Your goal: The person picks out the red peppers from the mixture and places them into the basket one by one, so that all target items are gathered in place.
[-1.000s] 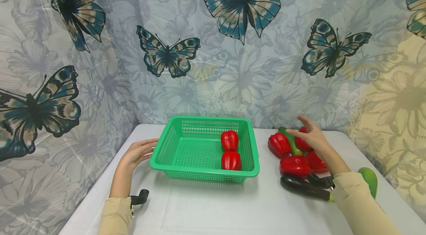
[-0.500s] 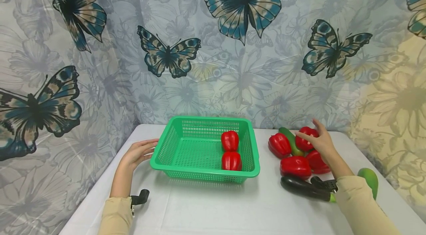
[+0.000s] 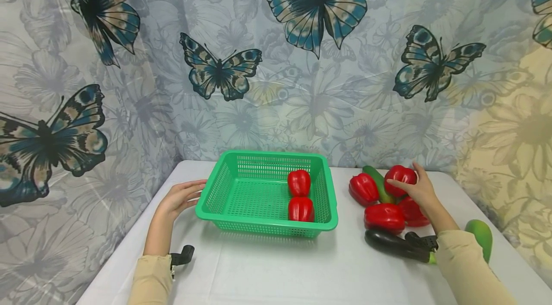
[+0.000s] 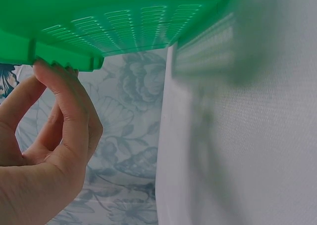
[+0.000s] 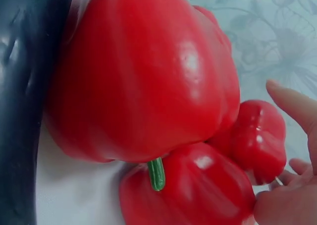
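In the head view, my right hand is spread about a red bell pepper at the back right, thumb on the near side and a finger on the far side. A gap shows between a finger and that bell pepper in the right wrist view. My left hand is at the left side of a green plastic basket, its fingertips touching the rim. Two red bell peppers lie along the basket's right side.
Around my right hand lie more red bell peppers, a long green vegetable, an eggplant and a green oval fruit. A butterfly-patterned cloth hangs behind the white table.
My right hand has moved rightward and down, coming from above the vegetables to either side of the back bell pepper. My left hand has stayed at the basket's rim.
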A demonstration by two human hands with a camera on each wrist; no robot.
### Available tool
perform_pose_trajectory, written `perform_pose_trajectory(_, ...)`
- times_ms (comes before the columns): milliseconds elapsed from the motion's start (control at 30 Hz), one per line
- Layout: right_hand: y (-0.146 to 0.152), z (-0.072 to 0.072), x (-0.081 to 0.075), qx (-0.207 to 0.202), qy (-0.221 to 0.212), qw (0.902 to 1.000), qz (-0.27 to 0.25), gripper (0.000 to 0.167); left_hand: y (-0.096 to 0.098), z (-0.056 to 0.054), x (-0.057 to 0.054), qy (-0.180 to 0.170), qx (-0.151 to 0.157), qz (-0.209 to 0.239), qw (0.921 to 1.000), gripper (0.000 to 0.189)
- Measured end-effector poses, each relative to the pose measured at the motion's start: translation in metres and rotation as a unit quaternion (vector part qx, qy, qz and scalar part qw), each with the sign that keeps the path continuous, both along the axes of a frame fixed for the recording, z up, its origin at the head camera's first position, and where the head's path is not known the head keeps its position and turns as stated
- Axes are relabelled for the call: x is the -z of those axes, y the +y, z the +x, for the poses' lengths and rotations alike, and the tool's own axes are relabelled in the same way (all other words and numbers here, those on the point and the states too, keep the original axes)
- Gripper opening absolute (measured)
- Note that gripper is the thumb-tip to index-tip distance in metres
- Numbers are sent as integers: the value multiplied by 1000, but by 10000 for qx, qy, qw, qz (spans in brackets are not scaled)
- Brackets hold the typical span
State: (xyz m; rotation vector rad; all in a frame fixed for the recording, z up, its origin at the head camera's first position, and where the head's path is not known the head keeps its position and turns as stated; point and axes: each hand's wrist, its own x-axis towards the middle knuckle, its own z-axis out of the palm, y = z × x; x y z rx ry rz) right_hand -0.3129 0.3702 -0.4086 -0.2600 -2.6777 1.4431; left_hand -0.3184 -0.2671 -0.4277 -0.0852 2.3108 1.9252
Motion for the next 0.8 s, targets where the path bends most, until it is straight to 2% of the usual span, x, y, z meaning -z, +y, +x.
perform_pose_trajectory(433,4,2,-5,-246,-292,9988,311,105,1,1,-2,-18,8,15,10000,58)
perform_pose_trajectory(800,5,5,-7,-333,-246,9986,333,105,2,1,-1,2,-71,-7,10000,58)
